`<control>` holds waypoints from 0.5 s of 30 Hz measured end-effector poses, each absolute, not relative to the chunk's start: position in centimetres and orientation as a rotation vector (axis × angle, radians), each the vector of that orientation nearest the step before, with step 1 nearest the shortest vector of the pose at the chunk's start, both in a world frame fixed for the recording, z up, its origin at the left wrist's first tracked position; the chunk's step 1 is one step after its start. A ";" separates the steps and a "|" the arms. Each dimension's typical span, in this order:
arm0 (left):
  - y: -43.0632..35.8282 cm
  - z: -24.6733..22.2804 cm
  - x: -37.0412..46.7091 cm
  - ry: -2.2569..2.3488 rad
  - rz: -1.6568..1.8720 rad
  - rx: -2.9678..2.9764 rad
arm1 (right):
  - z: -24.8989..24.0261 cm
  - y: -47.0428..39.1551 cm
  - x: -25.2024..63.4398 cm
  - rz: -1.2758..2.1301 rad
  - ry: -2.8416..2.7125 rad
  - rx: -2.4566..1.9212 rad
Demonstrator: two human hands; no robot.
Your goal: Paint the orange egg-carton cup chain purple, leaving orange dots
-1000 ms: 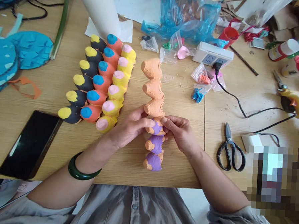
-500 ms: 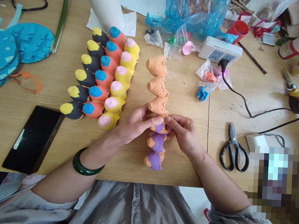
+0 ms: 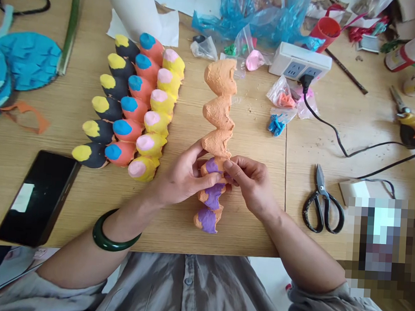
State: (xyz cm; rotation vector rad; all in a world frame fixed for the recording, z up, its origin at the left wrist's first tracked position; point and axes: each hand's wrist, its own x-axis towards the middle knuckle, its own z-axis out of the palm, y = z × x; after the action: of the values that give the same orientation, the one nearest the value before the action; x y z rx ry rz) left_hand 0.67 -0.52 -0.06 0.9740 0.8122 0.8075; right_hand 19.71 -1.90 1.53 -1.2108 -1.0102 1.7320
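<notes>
Fingers of the left hand (image 3: 180,177) are curled around the left side of a bumpy orange egg-carton strip (image 3: 217,142) of six cone-shaped cups, the thumb laid across the fourth cup from the far end; the right hand (image 3: 253,179) grasps the same cup's right edge between thumb and fingers. Neither has let go. Watching through the head feed, I see that the left thumb has slid from the join above that cup down to its near side, so more of the smooth purple clay-like layer (image 3: 212,165) shows there. The far end of the strip also looms larger, and I judge it has been tipped up toward the camera. To me that puts the work at the fourth cup's right rim: the two nearer cups wear purple as well, the three far ones are bare orange. Those right fingertips are partly hidden from me, so I can't tell whether they press loose purple or only the rim. I have the strip between both hands over the light-wood counter (image 3: 248,232), well apart from the yellow strip with pink tips (image 3: 164,103).
</notes>
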 end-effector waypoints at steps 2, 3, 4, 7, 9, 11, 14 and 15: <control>-0.7 -0.3 0.8 0.827 0.827 0.951 | 1.4 -1.9 19.7 1.744 -1.001 -1.214; -0.7 -0.3 0.9 0.832 0.834 0.932 | 1.3 -1.9 19.7 1.757 -0.989 -1.210; -0.7 -0.2 0.9 0.831 0.835 0.916 | 1.2 -1.8 19.7 1.776 -0.973 -1.201; -0.5 0.6 0.9 0.798 0.791 0.885 | 0.8 -1.3 19.9 1.831 -0.887 -1.151; -0.2 1.1 0.7 0.766 0.778 0.861 | 0.6 -0.9 20.0 1.860 -0.813 -1.125; -0.1 1.3 0.5 0.752 0.774 0.832 | 0.5 -0.6 20.2 1.885 -0.749 -1.112; -0.1 1.2 0.2 0.753 0.765 0.829 | 0.4 -0.3 20.4 1.919 -0.701 -1.112; -0.2 1.2 0.2 0.758 0.762 0.842 | 0.4 -0.3 20.4 1.923 -0.693 -1.117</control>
State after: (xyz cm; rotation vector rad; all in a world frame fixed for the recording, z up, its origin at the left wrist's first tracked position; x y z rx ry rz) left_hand 0.23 -0.15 1.18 0.8417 0.7576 0.7624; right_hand 20.40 -0.27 0.37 -1.1171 -0.6928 1.9235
